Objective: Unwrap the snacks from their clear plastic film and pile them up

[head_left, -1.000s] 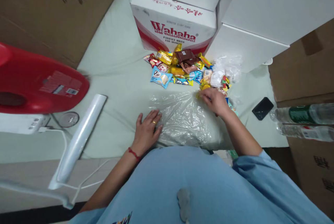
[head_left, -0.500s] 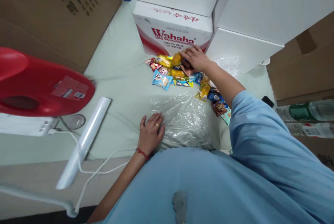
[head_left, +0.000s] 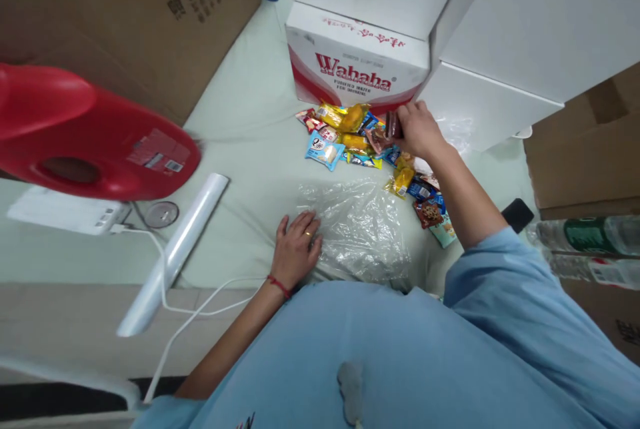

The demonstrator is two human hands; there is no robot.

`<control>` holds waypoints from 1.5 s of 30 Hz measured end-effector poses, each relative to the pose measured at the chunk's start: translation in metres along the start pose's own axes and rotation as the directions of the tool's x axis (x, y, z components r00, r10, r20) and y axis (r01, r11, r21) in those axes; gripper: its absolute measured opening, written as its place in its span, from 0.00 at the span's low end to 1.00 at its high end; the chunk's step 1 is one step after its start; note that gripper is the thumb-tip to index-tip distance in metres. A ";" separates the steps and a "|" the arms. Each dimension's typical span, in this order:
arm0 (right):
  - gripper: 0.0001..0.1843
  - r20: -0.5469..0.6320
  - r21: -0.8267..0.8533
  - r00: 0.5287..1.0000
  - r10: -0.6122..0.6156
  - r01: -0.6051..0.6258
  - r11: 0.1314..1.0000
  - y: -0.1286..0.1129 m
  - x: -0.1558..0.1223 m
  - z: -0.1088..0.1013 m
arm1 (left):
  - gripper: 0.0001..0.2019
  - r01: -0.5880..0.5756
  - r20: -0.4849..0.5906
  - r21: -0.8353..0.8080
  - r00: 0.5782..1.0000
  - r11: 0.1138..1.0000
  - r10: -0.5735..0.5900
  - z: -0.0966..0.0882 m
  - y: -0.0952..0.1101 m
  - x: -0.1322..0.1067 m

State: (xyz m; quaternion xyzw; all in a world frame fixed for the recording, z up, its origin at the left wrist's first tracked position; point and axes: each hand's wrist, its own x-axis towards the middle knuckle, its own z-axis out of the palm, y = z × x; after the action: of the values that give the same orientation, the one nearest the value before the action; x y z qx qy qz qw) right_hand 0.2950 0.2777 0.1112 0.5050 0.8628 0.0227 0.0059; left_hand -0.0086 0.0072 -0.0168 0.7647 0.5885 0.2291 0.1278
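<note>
One dark-brown, flat, glossy-wrapped snack packet, perhaps doubled, just before the right end of the white-and-red cardboard water carton. Right hand pinches it, fingers curled close. Loose pile of colourful wrapped snacks fronts the carton. Farther out from carton: crinkled clear plastic film, left hand flat at its edge, fingers slightly spread, gripping nothing. Step, judged: picking out; next move calls for a firm pinch, clear of pile.

The white-and-red carton reads "Wahaha" (smaller, beneath: "PURIFIED WATER FOR DRINKING").
</note>
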 end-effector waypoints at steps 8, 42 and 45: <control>0.28 0.465 0.156 0.864 -0.191 0.133 0.979 -0.165 -0.108 -0.004 | 0.24 0.033 0.028 -0.034 0.999 0.999 -0.032 -0.001 -0.002 0.000; 0.17 0.034 0.601 0.984 -0.177 0.122 0.790 -0.101 -0.200 0.048 | 0.11 0.052 -0.001 -0.269 0.999 0.962 -0.054 -0.030 -0.026 -0.011; 0.16 0.241 0.468 0.966 -0.099 -0.026 0.883 -0.091 -0.158 0.032 | 0.14 0.206 -0.066 -0.216 0.972 0.954 -0.225 -0.021 -0.023 0.010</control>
State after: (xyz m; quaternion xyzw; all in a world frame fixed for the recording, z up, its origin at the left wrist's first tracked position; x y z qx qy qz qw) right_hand 0.2941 0.0967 0.0734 0.4738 0.8439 -0.2515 -0.0035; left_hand -0.0368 0.0214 -0.0080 0.6673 0.6464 0.3082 0.2047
